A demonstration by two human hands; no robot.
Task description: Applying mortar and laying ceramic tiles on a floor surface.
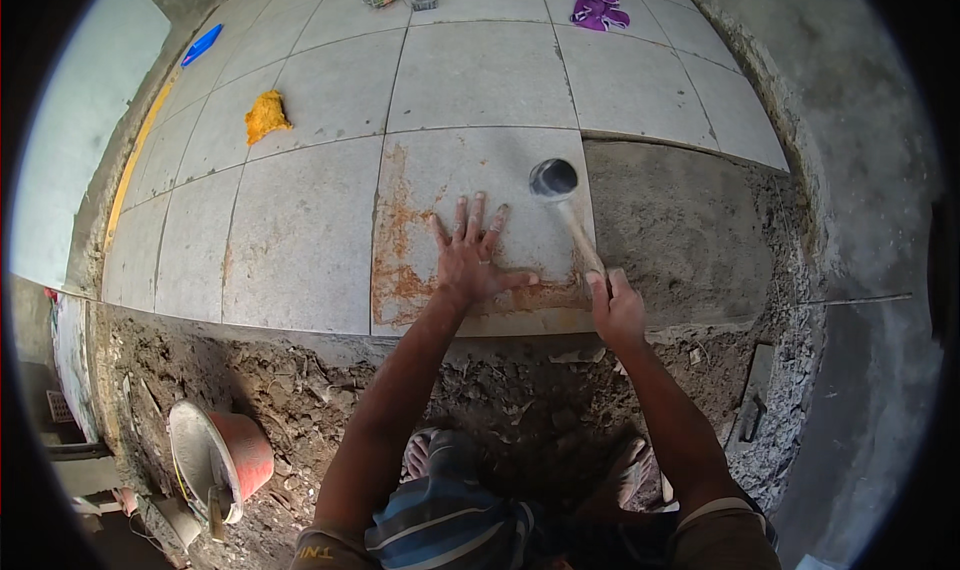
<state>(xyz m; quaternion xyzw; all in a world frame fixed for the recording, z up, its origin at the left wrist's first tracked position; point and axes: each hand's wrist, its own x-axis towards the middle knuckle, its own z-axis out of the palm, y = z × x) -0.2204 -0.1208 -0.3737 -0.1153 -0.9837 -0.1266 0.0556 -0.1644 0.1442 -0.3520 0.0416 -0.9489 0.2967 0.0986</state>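
Observation:
My left hand (pixel 472 262) lies flat with fingers spread on a grey floor tile (pixel 420 170) smeared with orange-brown dirt. In my right hand (pixel 617 310) is the wooden handle of a mallet (pixel 554 179) with a dark round head. The head is over the tile's upper right part; whether it touches the surface I cannot tell. To the right of this tile lies a bed of grey mortar (pixel 685 235), level and rough. Other laid tiles (pixel 480 75) border the dirty one on its far and left sides.
An orange cloth (pixel 266 117), a blue object (pixel 202 46) and a purple cloth (pixel 596 0) lie on farther tiles. A red bucket (pixel 250 455) sits on rubble at the lower left. A trowel-like tool (pixel 756 395) rests at right. Broken soil (pixel 540 395) runs along the near edge.

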